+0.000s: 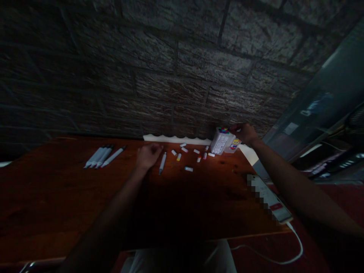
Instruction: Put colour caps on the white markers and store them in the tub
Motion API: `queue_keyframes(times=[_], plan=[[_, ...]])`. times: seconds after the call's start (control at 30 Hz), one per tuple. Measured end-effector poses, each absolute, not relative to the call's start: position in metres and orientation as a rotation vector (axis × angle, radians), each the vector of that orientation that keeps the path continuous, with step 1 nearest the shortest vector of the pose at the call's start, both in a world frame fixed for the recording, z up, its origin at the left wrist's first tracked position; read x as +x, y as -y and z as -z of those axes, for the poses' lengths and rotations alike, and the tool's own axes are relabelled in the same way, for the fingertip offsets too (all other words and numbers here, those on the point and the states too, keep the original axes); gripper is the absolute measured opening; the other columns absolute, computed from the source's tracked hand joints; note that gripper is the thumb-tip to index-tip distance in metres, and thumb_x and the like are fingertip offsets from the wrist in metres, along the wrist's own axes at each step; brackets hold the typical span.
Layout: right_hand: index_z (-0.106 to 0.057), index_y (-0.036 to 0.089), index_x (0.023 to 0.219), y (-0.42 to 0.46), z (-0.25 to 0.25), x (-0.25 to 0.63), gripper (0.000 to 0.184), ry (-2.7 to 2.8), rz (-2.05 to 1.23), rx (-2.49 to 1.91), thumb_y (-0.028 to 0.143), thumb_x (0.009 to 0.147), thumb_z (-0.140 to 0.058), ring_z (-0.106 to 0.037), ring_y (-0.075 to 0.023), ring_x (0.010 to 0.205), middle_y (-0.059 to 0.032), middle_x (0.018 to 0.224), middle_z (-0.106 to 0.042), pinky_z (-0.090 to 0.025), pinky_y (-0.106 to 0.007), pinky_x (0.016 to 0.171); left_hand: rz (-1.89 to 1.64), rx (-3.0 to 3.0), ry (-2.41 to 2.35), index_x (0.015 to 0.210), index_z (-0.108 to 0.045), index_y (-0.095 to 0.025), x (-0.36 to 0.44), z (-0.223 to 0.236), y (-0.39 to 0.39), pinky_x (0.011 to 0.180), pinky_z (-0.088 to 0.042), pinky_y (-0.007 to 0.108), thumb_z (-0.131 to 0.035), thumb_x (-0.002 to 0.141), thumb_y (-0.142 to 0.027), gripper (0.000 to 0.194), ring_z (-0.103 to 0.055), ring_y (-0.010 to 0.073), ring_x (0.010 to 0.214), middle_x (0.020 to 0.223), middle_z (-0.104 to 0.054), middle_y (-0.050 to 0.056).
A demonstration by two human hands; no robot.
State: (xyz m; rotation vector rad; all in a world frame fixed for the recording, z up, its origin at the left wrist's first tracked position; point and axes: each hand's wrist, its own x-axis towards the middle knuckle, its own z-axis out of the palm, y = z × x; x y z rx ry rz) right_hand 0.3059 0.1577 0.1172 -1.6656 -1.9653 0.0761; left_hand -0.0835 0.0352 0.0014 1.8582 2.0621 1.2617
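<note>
My left hand (148, 154) rests on the wooden table with its fingers loosely bent and apart, seemingly holding nothing. Just right of it lies a pale grey marker (162, 163) with a dark end. My right hand (246, 133) is at the top of a clear plastic marker case (221, 143), where colourful marker ends (224, 130) show. Its fingertips are pinched at these ends, and a marker seems to be between them, though dim light blurs the detail. Several loose white marker caps (188, 169) with coloured ends are scattered between my hands.
Several markers (102, 156) lie side by side on the table (57, 204) at the left. A phone (271, 199) with a white cable (298, 242) is near the right edge. White wavy-edged paper (176, 139) runs along the stone wall (182, 76) behind.
</note>
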Motion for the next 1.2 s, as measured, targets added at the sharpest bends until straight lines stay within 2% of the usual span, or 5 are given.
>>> queue_keyframes(times=[0.17, 0.37, 0.63, 0.8, 1.2], plan=[[-0.073, 0.013, 0.091, -0.117, -0.101, 0.275, 0.018, 1.862, -0.007, -1.439, 0.022, 0.081, -0.061, -0.066, -0.0184, 0.071, -0.0101, 0.088, -0.074, -0.047, -0.027, 0.068, -0.824, 1.942, -2.032, 0.057, -0.069, -0.023, -0.080, 0.002, -0.034, 0.052, -0.041, 0.028, -0.066, 0.072, -0.049, 0.030, -0.065, 0.0215, 0.058, 0.059, -0.070, 0.005], [-0.073, 0.021, 0.087, -0.065, -0.017, 0.207, 0.017, 2.169, -0.394, -1.086, 0.030, 0.086, -0.059, -0.063, -0.0153, 0.064, -0.0040, 0.080, -0.072, -0.047, -0.027, 0.061, -0.888, 1.576, -1.846, 0.047, -0.064, -0.022, -0.078, 0.000, -0.032, 0.042, -0.036, 0.023, -0.073, 0.059, -0.027, 0.016, -0.054, 0.0142, 0.039, 0.035, -0.054, -0.003], [-0.071, 0.022, 0.102, -0.047, 0.030, 0.188, 0.019, 2.422, -0.444, -0.982, 0.025, 0.088, -0.059, -0.065, -0.0212, 0.094, -0.0076, 0.105, -0.068, -0.051, -0.035, 0.083, -1.331, 1.247, -1.407, 0.084, -0.069, -0.014, -0.066, -0.008, -0.033, 0.073, -0.058, 0.031, -0.063, 0.076, -0.032, 0.020, -0.072, 0.0182, 0.076, 0.083, -0.075, 0.008], [-0.071, 0.022, 0.103, -0.045, 0.027, 0.195, 0.019, 2.442, -0.486, -1.025, 0.023, 0.089, -0.058, -0.066, -0.0208, 0.092, -0.0063, 0.104, -0.070, -0.051, -0.034, 0.084, -1.630, 0.910, -0.903, 0.082, -0.069, -0.016, -0.051, -0.022, -0.026, 0.077, -0.058, 0.027, -0.076, 0.063, -0.019, 0.020, -0.072, 0.0168, 0.078, 0.080, -0.075, 0.003], [-0.070, 0.021, 0.108, -0.041, 0.028, 0.200, 0.023, 2.453, -0.461, -0.966, 0.023, 0.091, -0.054, -0.066, -0.0212, 0.096, -0.0076, 0.108, -0.069, -0.051, -0.035, 0.089, -1.710, 0.812, -0.744, 0.071, -0.067, -0.019, -0.048, -0.023, -0.021, 0.067, -0.057, 0.016, -0.080, 0.062, -0.020, 0.016, -0.069, 0.0093, 0.067, 0.072, -0.073, -0.003]])
